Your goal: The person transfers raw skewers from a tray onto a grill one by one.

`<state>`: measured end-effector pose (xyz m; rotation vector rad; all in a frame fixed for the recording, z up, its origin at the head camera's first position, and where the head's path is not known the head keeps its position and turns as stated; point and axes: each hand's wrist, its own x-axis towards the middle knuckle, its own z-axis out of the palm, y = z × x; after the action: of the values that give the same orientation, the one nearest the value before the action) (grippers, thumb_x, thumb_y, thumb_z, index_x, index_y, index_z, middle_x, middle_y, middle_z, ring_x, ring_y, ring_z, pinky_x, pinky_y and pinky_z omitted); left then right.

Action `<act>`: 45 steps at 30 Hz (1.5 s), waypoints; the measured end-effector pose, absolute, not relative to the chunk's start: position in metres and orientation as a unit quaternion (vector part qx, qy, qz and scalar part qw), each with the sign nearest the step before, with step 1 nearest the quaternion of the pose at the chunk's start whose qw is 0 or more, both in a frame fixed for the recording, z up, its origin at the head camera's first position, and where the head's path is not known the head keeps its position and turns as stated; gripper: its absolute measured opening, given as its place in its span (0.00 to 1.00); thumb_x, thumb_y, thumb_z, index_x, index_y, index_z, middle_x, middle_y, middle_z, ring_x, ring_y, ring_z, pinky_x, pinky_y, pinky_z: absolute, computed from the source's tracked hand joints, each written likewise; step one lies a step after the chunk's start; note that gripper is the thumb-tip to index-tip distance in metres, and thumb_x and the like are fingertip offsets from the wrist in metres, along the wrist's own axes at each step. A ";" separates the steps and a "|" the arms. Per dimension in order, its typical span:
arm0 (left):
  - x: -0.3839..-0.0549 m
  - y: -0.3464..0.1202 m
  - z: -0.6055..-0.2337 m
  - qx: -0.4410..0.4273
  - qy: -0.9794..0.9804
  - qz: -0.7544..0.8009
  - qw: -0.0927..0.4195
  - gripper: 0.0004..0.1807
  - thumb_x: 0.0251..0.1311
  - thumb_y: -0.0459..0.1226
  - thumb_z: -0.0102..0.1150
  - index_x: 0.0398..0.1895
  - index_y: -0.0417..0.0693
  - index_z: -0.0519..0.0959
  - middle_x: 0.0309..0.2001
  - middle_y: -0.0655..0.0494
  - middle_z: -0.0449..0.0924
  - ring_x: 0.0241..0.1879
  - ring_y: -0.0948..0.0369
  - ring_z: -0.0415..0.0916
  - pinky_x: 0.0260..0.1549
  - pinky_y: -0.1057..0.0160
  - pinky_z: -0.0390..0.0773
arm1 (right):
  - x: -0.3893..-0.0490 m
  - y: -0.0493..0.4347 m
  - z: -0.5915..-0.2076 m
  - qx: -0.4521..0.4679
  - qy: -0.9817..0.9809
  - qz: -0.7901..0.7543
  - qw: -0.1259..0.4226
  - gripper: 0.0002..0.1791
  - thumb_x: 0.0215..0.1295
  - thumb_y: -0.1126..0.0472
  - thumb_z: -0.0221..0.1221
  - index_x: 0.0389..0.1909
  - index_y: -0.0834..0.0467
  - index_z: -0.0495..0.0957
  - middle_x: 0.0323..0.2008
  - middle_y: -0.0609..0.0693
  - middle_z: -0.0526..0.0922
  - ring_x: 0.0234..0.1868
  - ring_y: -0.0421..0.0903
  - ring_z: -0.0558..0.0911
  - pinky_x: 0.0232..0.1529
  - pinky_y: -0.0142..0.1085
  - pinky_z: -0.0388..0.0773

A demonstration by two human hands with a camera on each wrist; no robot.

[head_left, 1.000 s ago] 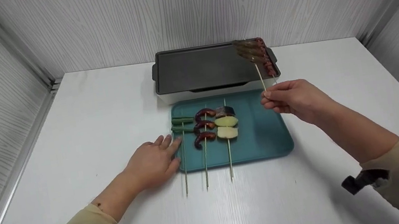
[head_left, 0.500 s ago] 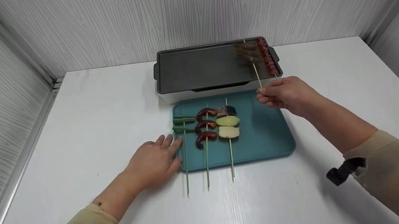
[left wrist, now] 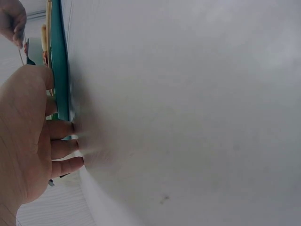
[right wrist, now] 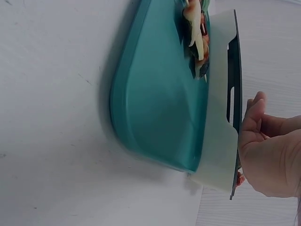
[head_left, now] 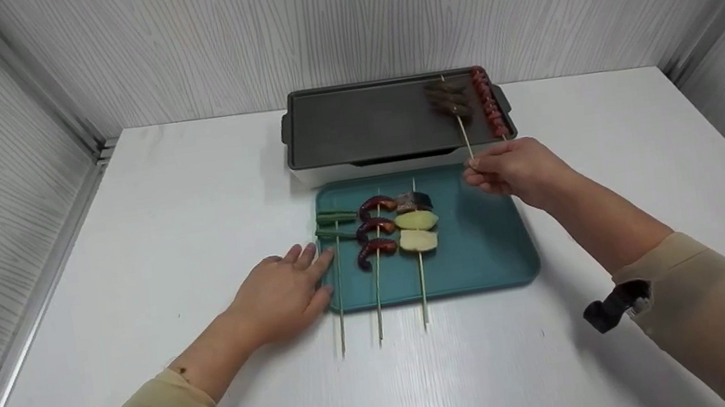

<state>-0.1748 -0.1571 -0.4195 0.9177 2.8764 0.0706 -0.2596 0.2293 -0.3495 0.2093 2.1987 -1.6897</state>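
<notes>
In the head view, we see the right hand (head_left: pixel 515 169) pinching the bare lower end of a brown skewer (head_left: pixel 450 102), whose threaded pieces are over the right part of the black griddle (head_left: pixel 358 122). That grip is narrow, the thumb set against the fingers on a thin stick; we take it that holding the bare end keeps the fingers off both food and plate. Whether the pieces touch the griddle, we cannot tell. A red skewer (head_left: pixel 489 104) lies just to their right, along the griddle's right edge, and we suppose the gap between the two avoids crowding.

The left hand (head_left: pixel 283 296) rests at the left edge of the teal tray (head_left: pixel 483 257), its fingers straight and spread, gripping nothing; we judge that it may be steadying the tray. On the tray, we find the green skewer (head_left: pixel 337 217) nearest that hand, then the dark-red skewer (head_left: pixel 376 228), then the mixed skewer (head_left: pixel 418 241). Their bare ends jut past the front rim above the worktop (head_left: pixel 472 380), presumably for easy pinching.
</notes>
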 end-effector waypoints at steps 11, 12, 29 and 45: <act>-0.175 -0.157 -0.421 0.298 0.952 0.023 0.071 0.34 0.82 0.51 0.41 0.81 0.42 0.65 0.76 0.37 0.68 0.76 0.42 0.66 0.68 0.41 0.71 | -0.260 0.222 -0.353 0.082 0.789 -0.585 0.170 0.23 0.81 0.62 0.57 0.68 0.73 0.75 0.39 0.47 0.88 0.39 0.36 0.87 0.50 0.31 0.85; -0.175 -0.157 -0.421 0.298 0.952 0.023 0.071 0.34 0.82 0.51 0.41 0.81 0.42 0.65 0.76 0.37 0.68 0.76 0.42 0.66 0.69 0.41 0.71 | -0.260 0.222 -0.353 0.082 0.791 -0.582 0.168 0.22 0.82 0.62 0.57 0.67 0.73 0.75 0.39 0.48 0.88 0.39 0.37 0.87 0.50 0.32 0.85; -0.175 -0.157 -0.420 0.298 0.952 0.024 0.069 0.34 0.82 0.51 0.42 0.81 0.42 0.65 0.76 0.36 0.68 0.76 0.42 0.66 0.69 0.42 0.71 | -0.255 0.224 -0.357 0.101 0.780 -0.596 0.163 0.26 0.84 0.56 0.55 0.67 0.73 0.73 0.43 0.52 0.87 0.41 0.39 0.89 0.54 0.35 0.85; -0.174 -0.157 -0.420 0.297 0.952 0.026 0.070 0.34 0.82 0.51 0.42 0.82 0.42 0.65 0.76 0.36 0.68 0.76 0.42 0.66 0.69 0.42 0.71 | -0.204 0.244 -0.359 0.081 0.764 -0.612 0.188 0.30 0.82 0.52 0.57 0.68 0.75 0.71 0.45 0.53 0.87 0.42 0.40 0.89 0.50 0.33 0.85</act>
<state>-0.1745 -0.1571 -0.4198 0.8950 2.8645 0.0788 -0.2040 0.2441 -0.3588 0.2277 2.1491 -1.7231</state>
